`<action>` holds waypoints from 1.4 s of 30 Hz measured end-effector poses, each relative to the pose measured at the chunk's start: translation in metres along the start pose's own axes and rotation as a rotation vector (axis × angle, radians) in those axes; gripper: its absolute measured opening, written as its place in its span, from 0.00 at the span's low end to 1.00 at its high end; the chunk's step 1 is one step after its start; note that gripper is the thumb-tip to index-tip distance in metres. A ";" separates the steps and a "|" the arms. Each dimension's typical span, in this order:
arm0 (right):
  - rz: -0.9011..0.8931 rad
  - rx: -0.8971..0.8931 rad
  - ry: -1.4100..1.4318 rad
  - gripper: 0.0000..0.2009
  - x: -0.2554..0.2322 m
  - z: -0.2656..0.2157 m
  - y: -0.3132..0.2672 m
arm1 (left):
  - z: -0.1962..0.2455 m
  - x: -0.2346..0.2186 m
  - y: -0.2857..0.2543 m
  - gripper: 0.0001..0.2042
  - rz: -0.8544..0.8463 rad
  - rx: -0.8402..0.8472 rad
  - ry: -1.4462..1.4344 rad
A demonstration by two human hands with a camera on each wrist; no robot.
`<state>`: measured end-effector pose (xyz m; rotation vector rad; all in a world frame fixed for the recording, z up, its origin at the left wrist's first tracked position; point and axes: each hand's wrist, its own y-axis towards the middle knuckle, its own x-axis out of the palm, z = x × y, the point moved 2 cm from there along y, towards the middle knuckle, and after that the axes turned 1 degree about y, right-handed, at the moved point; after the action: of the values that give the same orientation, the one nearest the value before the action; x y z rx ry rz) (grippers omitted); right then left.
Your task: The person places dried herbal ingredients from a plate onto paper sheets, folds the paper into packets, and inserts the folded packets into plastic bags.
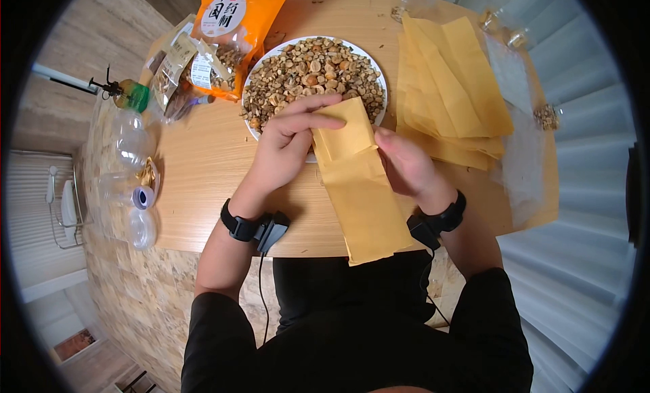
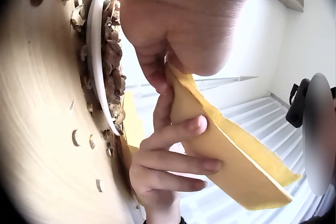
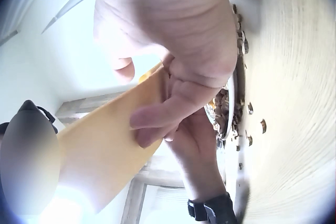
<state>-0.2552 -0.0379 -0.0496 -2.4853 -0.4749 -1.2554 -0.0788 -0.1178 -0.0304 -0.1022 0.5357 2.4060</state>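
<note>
A long yellow paper bag [image 1: 362, 203] is held up over the near edge of the table, its far end folded over. My left hand [image 1: 288, 146] grips that folded end from the left, index finger lying across the paper. From the right, my right hand [image 1: 409, 164] holds the same end, thumb at the edge of the fold. In the left wrist view, the fingers [image 2: 184, 163] of the right hand lie along the bag's underside. Just beyond both hands stands a white plate [image 1: 384, 88] heaped with dried herb slices [image 1: 311, 71], partly hidden by the left hand.
A stack of flat yellow paper bags [image 1: 450, 88] lies at the right, beside clear plastic sheets [image 1: 521, 149]. An orange printed bag [image 1: 237, 27] stands at the back left. Clear plastic containers [image 1: 135, 142] and a green bottle [image 1: 133, 96] line the left edge. Crumbs lie near the plate.
</note>
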 end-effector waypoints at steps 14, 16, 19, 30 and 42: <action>0.078 0.035 -0.387 0.17 -0.003 0.004 0.002 | -0.014 0.000 -0.005 0.09 0.175 -0.404 -0.254; 0.070 0.051 -0.386 0.17 -0.001 0.004 0.002 | -0.016 -0.001 -0.005 0.09 0.143 -0.422 -0.229; 0.037 0.036 -0.375 0.17 -0.003 0.004 0.003 | -0.013 0.002 -0.004 0.08 0.128 -0.341 -0.208; 0.271 -0.257 -0.220 0.15 -0.015 -0.005 0.008 | 0.004 0.010 -0.002 0.12 -0.171 0.048 -0.025; 0.078 -0.070 -0.222 0.19 -0.001 -0.003 0.005 | -0.008 0.013 -0.004 0.25 0.102 -0.195 -0.267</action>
<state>-0.2561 -0.0438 -0.0489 -2.6893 -0.3871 -0.9881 -0.0871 -0.1108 -0.0417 0.1644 0.1867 2.5138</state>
